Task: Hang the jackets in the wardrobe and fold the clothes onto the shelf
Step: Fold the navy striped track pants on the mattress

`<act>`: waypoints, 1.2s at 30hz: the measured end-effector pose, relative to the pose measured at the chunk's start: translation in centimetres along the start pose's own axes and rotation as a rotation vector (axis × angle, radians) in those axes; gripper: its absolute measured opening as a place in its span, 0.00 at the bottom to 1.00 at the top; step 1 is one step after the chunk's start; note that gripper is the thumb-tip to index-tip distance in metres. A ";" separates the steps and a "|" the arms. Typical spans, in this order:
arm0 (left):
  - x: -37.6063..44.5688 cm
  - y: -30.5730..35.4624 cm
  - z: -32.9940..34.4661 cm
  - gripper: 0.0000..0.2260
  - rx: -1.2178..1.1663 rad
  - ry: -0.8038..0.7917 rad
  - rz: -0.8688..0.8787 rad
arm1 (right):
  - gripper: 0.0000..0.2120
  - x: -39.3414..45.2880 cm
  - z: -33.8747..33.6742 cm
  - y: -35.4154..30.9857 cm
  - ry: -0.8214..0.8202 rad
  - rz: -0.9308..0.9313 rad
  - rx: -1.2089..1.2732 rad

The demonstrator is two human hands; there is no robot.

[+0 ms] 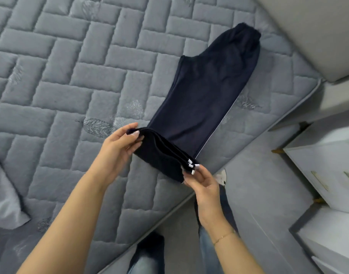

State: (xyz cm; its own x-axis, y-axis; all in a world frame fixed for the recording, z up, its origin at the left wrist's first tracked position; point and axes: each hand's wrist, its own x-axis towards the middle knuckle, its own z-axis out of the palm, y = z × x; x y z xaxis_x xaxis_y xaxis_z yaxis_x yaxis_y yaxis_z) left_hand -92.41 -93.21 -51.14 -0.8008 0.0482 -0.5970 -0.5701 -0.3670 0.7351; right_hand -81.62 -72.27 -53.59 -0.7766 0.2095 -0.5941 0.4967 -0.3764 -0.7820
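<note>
A pair of dark navy trousers (205, 91) lies folded lengthwise on the grey quilted mattress (66, 80), its elastic cuffs toward the headboard at the upper right. The waistband end is lifted off the bed near me. My left hand (120, 147) pinches the left corner of the waistband. My right hand (203, 180) pinches the right corner, where white-tipped drawstring ends (192, 166) stick out. A thin white stripe runs down the trousers' right edge.
A padded grey headboard (316, 30) stands at the upper right. A white nightstand with drawers (328, 171) sits on the right beside the bed. A grey pillow corner (5, 204) lies at the left. My jeans-clad legs are below, by the mattress edge.
</note>
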 end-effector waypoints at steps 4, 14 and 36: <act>6.0 1.3 8.4 0.15 0.404 0.077 0.172 | 0.06 7.9 -3.2 -4.5 0.059 -0.186 -0.169; 29.6 6.4 29.0 0.17 1.113 0.247 0.371 | 0.09 34.0 -13.4 -22.9 -0.110 -0.256 -0.440; 39.3 0.8 20.0 0.15 0.790 0.458 -0.042 | 0.26 50.7 -14.2 -22.7 0.223 0.126 -0.222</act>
State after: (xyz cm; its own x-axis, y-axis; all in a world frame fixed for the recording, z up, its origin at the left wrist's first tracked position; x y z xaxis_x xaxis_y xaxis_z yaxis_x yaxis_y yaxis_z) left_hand -128.02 -73.06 -67.59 -0.7217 -0.3879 -0.5733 -0.6918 0.3779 0.6153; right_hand -126.76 -40.26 -68.63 -0.6122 0.3753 -0.6959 0.6745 -0.2114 -0.7074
